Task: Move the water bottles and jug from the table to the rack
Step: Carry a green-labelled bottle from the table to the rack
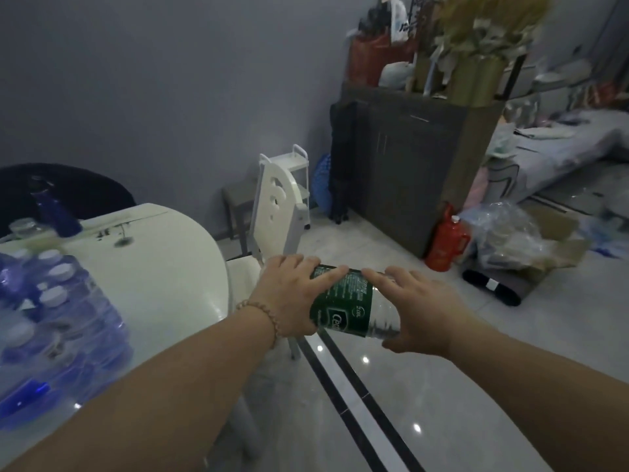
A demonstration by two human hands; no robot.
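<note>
Grey-walled room, white table (163, 253) at left, glossy tiled floor (442, 386) spreading right

Plastic-wrapped water bottles (58, 311) are sitting on the table's near left, a blue bottle (56, 212) standing behind them. Off the table's edge, the left hand (292, 298) is wrapping over the green-labelled jug (350, 304), which is lying tilted in the air between both hands, while the right hand (418, 311) is pressing fingers onto its clear end. Beyond, a white rack (299, 175) is standing by the wall, behind a white chair (275, 212)
</note>
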